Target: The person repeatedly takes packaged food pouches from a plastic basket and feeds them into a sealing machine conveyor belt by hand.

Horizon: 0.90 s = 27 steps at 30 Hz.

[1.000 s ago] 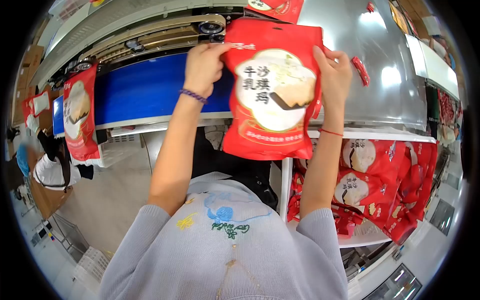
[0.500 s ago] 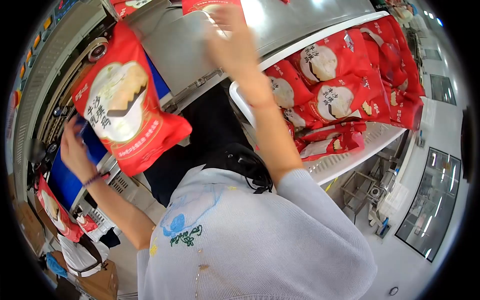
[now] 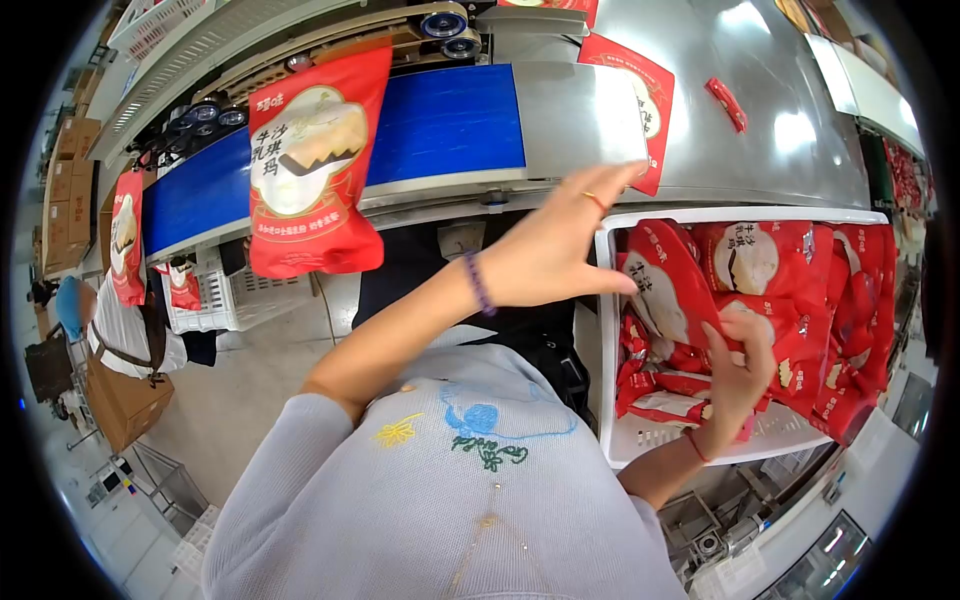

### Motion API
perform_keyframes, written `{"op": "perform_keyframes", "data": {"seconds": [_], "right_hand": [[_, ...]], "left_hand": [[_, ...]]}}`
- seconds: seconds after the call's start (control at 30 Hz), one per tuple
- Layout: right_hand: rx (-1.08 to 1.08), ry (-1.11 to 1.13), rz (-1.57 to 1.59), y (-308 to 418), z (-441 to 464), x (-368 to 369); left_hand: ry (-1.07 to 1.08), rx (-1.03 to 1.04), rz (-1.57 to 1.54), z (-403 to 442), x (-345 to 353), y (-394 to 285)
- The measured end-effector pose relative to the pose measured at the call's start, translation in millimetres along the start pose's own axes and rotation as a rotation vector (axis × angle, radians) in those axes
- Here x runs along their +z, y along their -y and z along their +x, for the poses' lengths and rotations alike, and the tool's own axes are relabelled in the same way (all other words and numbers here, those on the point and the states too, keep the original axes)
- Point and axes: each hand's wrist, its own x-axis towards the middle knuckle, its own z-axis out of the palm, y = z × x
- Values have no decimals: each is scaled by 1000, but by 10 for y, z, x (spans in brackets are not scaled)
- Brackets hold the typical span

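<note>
My left hand [image 3: 555, 245], with a purple wristband, is open, thumb and fingers spread. It is over the near edge of the steel table, left of a white crate [image 3: 700, 215]. Inside the crate lie several red snack bags printed with a pale oval picture. The fingers of my right hand [image 3: 742, 365] are closed on the lower edge of one red snack bag [image 3: 665, 285] at the crate's left side. Another red snack bag [image 3: 315, 165] stands on the blue conveyor belt [image 3: 450, 125], apart from both hands.
A flat red bag [image 3: 645, 110] and a small red packet [image 3: 726, 105] lie on the steel table [image 3: 780, 165]. Further left, another red bag [image 3: 127, 240] is on the belt near a co-worker in white [image 3: 125, 325]. A white basket [image 3: 240, 295] sits below the belt.
The view has turned toward the crate. My left hand has moved from beside the belt bag to near the crate. My right hand has gone from above the steel table onto a bag in the crate.
</note>
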Motion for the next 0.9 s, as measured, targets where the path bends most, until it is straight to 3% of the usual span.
{"op": "perform_keyframes", "data": {"seconds": [0.03,0.1,0.13,0.17,0.2,0.23,0.3,0.37,0.43,0.5,0.6,0.67,0.77,0.9], "right_hand": [[-69,9,-5,373,-59,-30],[-56,-18,90,390,-9,-203],[-179,-36,96,430,95,-216],[-302,-54,102,464,174,-248],[-285,-204,288,362,236,-208],[-93,-412,319,334,316,-140],[20,-353,817,565,647,140],[286,-126,679,1,723,501],[262,-56,762,5,926,864],[316,-79,783,-50,1216,1098],[338,-90,806,-153,1657,1342],[332,-63,769,-73,1874,1412],[342,-66,798,-87,2086,1555],[246,-65,800,0,2204,1814]], "left_hand": [[31,33,-84,-171,-30,-6],[102,92,-91,-71,115,121],[171,139,-107,-8,68,106],[89,-72,-387,-40,35,2],[-9,-173,-420,-57,-24,-83],[-113,-277,-453,-52,-104,-183],[-269,-348,-537,-35,-231,-253],[-371,-339,-583,-1,-434,-165],[-500,-391,-463,112,-623,71],[-555,-466,-107,226,-789,296],[-653,-329,143,386,-916,639],[-510,-612,-356,445,-1066,699],[-585,-639,-580,467,-1189,758],[-695,-629,-539,430,-1374,745]]}}
